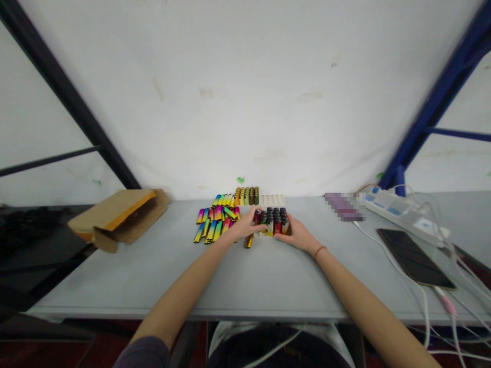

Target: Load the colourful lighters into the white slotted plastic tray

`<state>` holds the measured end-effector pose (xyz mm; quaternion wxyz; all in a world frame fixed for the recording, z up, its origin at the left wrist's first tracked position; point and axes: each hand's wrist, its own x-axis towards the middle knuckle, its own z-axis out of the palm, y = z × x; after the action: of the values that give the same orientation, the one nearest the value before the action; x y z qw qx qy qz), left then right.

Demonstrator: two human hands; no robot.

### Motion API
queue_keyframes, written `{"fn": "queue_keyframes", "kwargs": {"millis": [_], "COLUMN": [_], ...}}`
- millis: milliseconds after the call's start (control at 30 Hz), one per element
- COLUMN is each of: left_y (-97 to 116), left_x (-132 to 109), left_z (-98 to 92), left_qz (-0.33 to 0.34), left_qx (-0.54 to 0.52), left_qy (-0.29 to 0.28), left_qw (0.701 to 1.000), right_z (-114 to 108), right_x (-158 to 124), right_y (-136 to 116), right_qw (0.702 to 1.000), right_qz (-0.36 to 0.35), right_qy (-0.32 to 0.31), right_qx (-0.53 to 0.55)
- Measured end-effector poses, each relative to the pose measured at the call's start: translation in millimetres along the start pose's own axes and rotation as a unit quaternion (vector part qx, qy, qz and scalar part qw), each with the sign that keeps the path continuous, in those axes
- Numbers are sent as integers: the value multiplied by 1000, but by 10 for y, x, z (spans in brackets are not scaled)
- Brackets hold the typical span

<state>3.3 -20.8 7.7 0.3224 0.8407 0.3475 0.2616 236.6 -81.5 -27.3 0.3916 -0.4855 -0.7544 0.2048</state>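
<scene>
"While both hands close in on those dark-topped lighters (pixel 277 215), if that's what they are, can you see how firm the hold is?"

"Left hand (pixel 245 225) and right hand (pixel 299 235) each curl round one end of the block, so yes, it's grasped. Whether the left also pinches a single lighter, I can't tell from here."

"And where's the block standing?"

"Upright on the grey table (pixel 268 291), with a pitted white tray (pixel 273 200) at its twelve o'clock, gold-topped lighters (pixel 247 196) between ten and eleven, and a pile of shiny rainbow-coloured lighters (pixel 217 225) at nine. One loose gold-coloured piece (pixel 249 241) lies at eight."

"Heavy, do you think?"

"Light singly, I'd guess, a bit weightier bunched. Stiff, smooth-sided, probably slippery, and apt to slide apart or topple. I'd press low on the sides, at three and nine, and keep off the tops."

"Any brand on them?"

"None I can read. At three, the white power strip (pixel 406 214) has blue marks, too small to make out. At six, the dark cloth (pixel 284 355) carries faint yellowish lettering, also illegible."
</scene>
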Motion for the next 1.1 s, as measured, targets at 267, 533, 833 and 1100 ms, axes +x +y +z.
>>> {"fn": "queue_keyframes", "kwargs": {"millis": [267,533,833,1100], "left_y": [-83,-141,15,-505], "left_x": [14,-11,49,352], "left_z": [231,271,29,-1175], "left_qz": [-13,-29,-61,-309], "left_qx": [-72,-57,-113,2], "left_qy": [43,134,273,279], "left_qw": [996,989,953,909], "right_z": [-4,0,-3,67], "right_x": [-3,-5,-14,-56], "right_y": [11,4,6,66], "right_qw": [1000,1000,1000,1000], "right_qz": [6,13,8,20], "right_qy": [-3,1,0,13], "right_qx": [-8,-3,-1,-12]}}
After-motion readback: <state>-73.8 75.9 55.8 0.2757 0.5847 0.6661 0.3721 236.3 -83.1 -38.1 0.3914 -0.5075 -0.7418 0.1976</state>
